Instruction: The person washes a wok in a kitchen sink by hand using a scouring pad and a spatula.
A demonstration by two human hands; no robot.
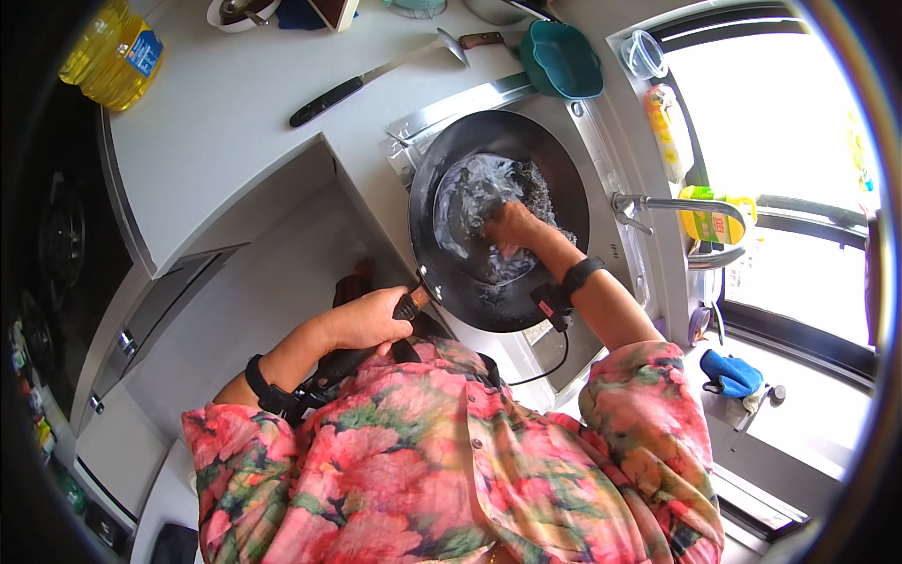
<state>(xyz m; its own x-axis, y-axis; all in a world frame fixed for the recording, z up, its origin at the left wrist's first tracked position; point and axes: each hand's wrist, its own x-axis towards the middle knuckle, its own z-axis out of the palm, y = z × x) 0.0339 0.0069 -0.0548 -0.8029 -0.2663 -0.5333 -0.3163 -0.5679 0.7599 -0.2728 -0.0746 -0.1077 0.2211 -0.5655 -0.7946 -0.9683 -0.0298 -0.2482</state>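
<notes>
A large black wok (493, 307) rests over a stainless steel sink (557, 120), with foamy water (465, 190) in its bottom. My left hand (370, 317) is closed around the wok's handle (416, 302) at the near left rim. My right hand (513, 225) reaches into the water, its fingertips partly under the surface against the wok's inside; whether it holds something there cannot be told. To the right of the wok, a curved metal faucet (705, 204) stands at the sink's edge.
On the counter (211, 162) lie a black-handled spatula (328, 102) and a wooden-handled utensil (481, 40). A teal basin (561, 60) sits at the sink's far corner. An oil bottle (116, 56) stands far left. Along the window are a yellow bottle (708, 218) and a blue cloth (733, 374).
</notes>
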